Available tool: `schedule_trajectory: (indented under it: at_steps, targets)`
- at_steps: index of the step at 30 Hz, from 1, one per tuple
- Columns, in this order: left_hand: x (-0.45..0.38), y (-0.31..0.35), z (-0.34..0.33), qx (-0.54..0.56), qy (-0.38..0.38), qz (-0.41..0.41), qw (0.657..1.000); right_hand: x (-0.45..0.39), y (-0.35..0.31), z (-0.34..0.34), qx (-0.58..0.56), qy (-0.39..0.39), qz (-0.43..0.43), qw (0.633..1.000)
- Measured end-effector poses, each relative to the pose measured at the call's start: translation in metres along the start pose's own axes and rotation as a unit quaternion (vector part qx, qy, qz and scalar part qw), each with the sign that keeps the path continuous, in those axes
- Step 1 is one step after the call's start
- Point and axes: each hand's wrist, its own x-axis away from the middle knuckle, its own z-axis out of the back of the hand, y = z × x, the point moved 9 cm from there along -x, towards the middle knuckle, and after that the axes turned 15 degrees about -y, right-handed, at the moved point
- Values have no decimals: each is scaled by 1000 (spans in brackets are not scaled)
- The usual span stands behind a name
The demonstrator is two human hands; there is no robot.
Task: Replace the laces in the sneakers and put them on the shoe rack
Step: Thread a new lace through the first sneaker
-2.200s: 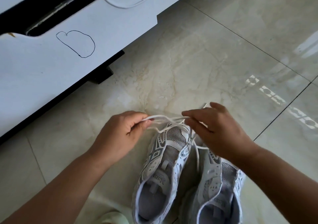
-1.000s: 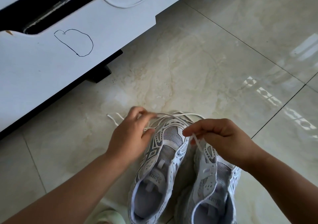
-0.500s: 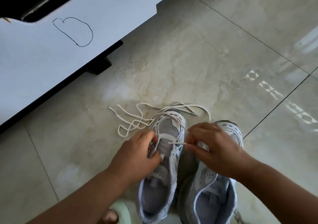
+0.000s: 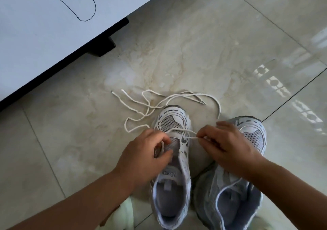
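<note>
Nearest the camera, two forearms reach down over a pair of sneakers standing side by side on the floor (image 4: 194, 56), toes pointing away. A pale green slipper (image 4: 123, 215) shows at the bottom edge, just beside the left arm.

The left hand (image 4: 145, 157) grips the left sneaker (image 4: 174, 159) at its eyelet row, fingers (image 4: 161, 138) curled onto the upper; whether they also pinch lace cannot be told. The right hand (image 4: 228, 148) pinches the lace (image 4: 150, 106) between thumb and fingertips just right of that same shoe, with a short run of lace stretched from the pinch across the lowest eyelets. The right sneaker (image 4: 247, 168) sits under the right wrist and shows no lace threaded through it.

Beyond the fingers, the rest of the lace lies in loose loops on the floor ahead of the left sneaker's toe, both tips lying free. Further off stands a white cabinet (image 4: 44, 35) with a pen scribble on it. No shoe rack is in view.

Lacing looks barely begun, only the bottom crossing being in place. The likely trouble is the loose loops: pulled through fast, they could knot or catch under the toe. Uneven ends would also leave one side too short at the top eyelets, and a frayed tip might jam in an eyelet.
</note>
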Motion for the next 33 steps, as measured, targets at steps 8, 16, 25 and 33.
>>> schedule_trajectory:
  at_steps: [8,16,25,33]
  targets:
    - [-12,12,-7,18,5,-35,999,-5,-6,8,15,93,-9,996]
    - [-15,8,-6,54,23,-15,998,-13,-15,-5,-36,23,3,999]
    - [-13,5,-7,69,24,-18,997,-13,-8,-5,-64,48,19,997]
    - [-16,3,-14,90,27,-19,995,-17,-26,-6,46,53,8,997]
